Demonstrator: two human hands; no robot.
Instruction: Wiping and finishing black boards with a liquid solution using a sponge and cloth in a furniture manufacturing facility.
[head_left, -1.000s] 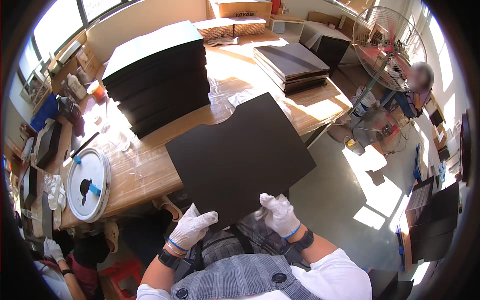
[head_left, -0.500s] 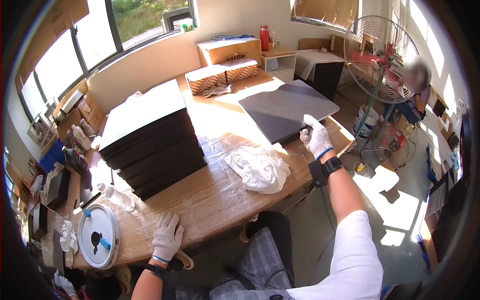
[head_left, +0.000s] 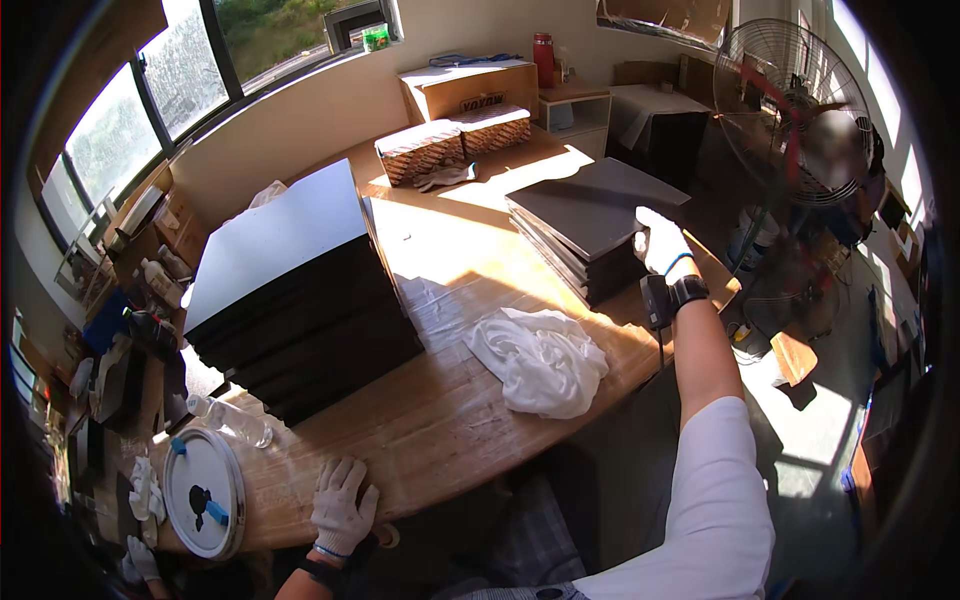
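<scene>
My right hand (head_left: 662,243), in a white knit glove, has its fingers curled on the near right edge of the top dark panel (head_left: 600,205). Beneath that panel lie several more, their layered edges (head_left: 548,250) showing on the left side; whether the top one is slightly raised I cannot tell. My left hand (head_left: 343,505), also gloved, rests open on the table's front edge, fingers extended and nothing in them. A crumpled white cloth (head_left: 540,362) lies between my hands, nearer the right one. Left of it rises a taller stack of dark panels (head_left: 300,330) with a pale, shiny top.
A round white lid (head_left: 203,492) with blue pieces and a clear bottle (head_left: 232,420) sit at left. Patterned boxes (head_left: 420,150) and a glove (head_left: 446,176) stand behind. A large fan (head_left: 790,110) is at right, a person beyond it. Another person's gloved hand (head_left: 142,560) shows lower left.
The layered edges under the right-hand panel now show, where the top panel covered them before. My right hand stays at its edge. The view has shifted slightly and darkened; my left hand stays put.
</scene>
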